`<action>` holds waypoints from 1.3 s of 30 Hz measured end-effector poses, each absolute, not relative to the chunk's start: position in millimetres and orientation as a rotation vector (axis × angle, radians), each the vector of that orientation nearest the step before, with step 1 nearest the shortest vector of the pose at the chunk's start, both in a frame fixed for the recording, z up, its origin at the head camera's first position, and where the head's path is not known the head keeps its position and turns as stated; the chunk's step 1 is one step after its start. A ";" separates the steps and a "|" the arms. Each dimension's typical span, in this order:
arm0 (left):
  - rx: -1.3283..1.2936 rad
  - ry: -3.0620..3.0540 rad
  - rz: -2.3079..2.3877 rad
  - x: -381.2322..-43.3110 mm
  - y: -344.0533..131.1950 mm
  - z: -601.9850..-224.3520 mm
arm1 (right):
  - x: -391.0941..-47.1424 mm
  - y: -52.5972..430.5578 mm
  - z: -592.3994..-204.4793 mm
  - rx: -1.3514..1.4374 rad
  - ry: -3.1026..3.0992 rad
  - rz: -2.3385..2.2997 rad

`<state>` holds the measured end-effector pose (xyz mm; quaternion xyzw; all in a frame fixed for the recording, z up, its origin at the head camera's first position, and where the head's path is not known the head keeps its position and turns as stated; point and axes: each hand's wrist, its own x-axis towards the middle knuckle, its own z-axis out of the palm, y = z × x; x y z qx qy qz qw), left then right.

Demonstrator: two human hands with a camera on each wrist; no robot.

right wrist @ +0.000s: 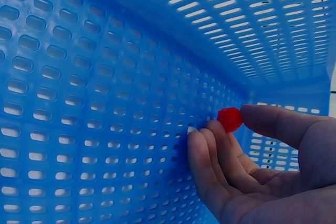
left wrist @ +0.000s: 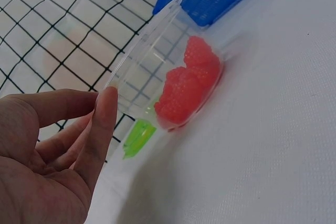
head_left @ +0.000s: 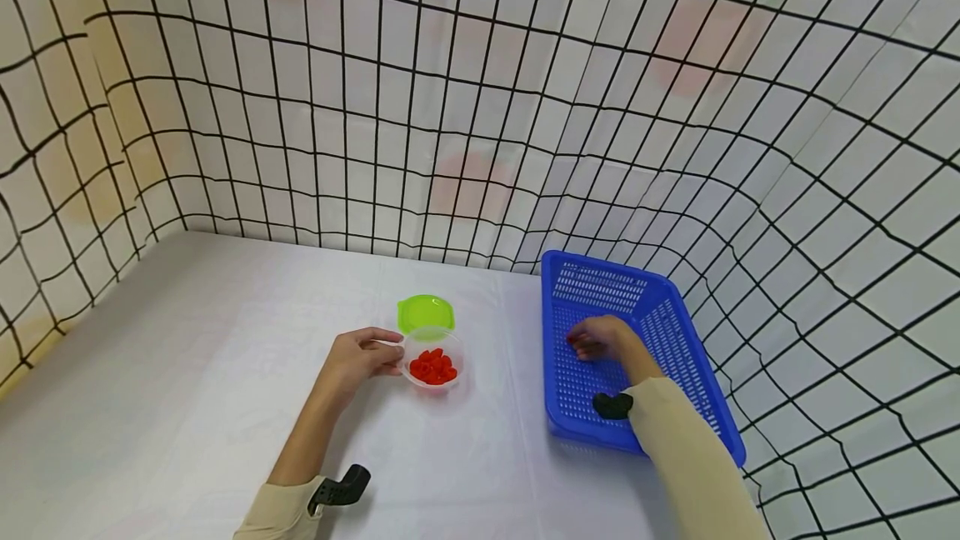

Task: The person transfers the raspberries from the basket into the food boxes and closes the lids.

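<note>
My left hand (head_left: 362, 359) pinches the rim of a clear round plastic bowl (left wrist: 137, 72) between thumb and fingers. Inside the bowl lie several red raspberry-like pieces (head_left: 433, 367), bumpy in the left wrist view. Over in the blue basket (head_left: 553, 390), my right hand (head_left: 602, 338) pinches a single small red raspberry-like piece (right wrist: 230, 119) between thumb and fingertips, close to the basket's perforated floor. Just behind the bowl sits a bright green lid (head_left: 425, 312), flat on the white table and partly overlapped by the bowl's rim in the head view.
A black wire grid (head_left: 360, 107) backed by white sheeting rises behind the table and along both sides. The basket stands at the right, close to that grid, with raised slotted walls. White cloth covers the table (head_left: 187, 357).
</note>
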<state>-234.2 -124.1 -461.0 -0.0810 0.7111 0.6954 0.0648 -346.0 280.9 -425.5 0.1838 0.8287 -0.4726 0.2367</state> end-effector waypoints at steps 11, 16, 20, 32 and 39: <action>-0.248 2.140 2.110 -234.6 -123.7 -461.8 | -341.5 264.5 -389.1 0.265 2.340 -1.363; -0.243 2.133 2.115 -234.9 -123.5 -462.1 | -341.1 255.9 -371.6 0.219 2.393 -1.358; -0.240 2.133 2.118 -235.0 -123.5 -461.7 | -339.9 249.4 -361.9 0.159 2.414 -1.365; -0.242 2.131 2.115 -234.9 -123.5 -460.7 | -334.6 216.1 -349.2 0.056 2.435 -1.391; -0.245 2.118 2.124 -236.7 -123.7 -461.6 | -330.8 194.1 -348.0 0.011 2.394 -1.386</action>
